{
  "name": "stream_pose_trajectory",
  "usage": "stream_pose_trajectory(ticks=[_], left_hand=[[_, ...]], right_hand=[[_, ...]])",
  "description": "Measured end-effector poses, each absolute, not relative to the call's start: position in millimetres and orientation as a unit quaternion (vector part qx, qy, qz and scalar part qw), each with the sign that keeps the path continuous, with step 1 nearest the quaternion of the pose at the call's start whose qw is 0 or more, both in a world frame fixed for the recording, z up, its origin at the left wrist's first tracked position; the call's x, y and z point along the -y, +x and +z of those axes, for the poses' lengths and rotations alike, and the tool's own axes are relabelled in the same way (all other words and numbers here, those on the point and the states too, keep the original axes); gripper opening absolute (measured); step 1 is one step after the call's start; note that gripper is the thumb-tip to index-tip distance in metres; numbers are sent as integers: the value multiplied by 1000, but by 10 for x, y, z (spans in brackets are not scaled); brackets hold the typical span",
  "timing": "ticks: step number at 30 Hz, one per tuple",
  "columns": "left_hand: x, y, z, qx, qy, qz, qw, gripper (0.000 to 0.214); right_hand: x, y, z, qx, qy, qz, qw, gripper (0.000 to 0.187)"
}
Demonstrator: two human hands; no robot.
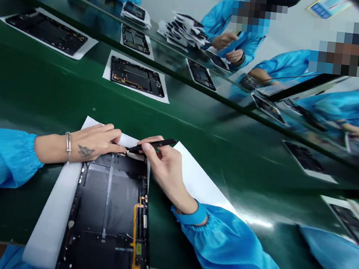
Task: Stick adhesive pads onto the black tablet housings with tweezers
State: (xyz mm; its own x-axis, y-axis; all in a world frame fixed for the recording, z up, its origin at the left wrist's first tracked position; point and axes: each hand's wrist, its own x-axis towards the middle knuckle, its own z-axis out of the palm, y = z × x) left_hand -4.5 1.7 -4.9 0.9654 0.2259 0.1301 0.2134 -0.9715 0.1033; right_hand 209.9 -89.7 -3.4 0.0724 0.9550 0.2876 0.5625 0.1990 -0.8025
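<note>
Black tweezers (156,145) are clenched in the right grip (163,163), their tips meeting the top edge of an open black tablet chassis (109,200), which lies just below both grips on white paper (51,219). Fingers of the left grip (96,142) are rested beside the tips; whether anything is held there cannot be told. A green counter (41,93) stretches beyond.

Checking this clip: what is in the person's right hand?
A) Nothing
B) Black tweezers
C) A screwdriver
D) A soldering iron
B. The right hand pinches black tweezers, their tips at the top edge of the tablet frame.
</note>
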Motion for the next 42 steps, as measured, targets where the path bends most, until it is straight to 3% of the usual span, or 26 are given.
stream_pose_trajectory(ticks=[9, 18, 23, 26, 31, 42], left_hand=[[-19, -57, -30, -104, 991, 76, 44, 36], [-52, -67, -21, -76, 992, 78, 63, 40], [-20, -15, -5, -93, 992, 80, 33, 34], [-19, 6, -18, -86, 992, 83, 41, 36], [-25, 10, -23, -86, 991, 87, 53, 36], [-42, 7, -47, -80, 993, 78, 33, 37]], right_hand=[[959, 2090, -24, 683, -552, 200, 434, 40], [934, 2159, -18, 654, -572, 244, 430, 43], [1106, 2328, -7, 724, -521, 127, 434, 27], [1210, 2380, -27, 785, -472, 70, 395, 18], [1263, 2371, -29, 825, -442, 34, 351, 21], [1247, 2340, -19, 835, -426, 24, 348, 19]])
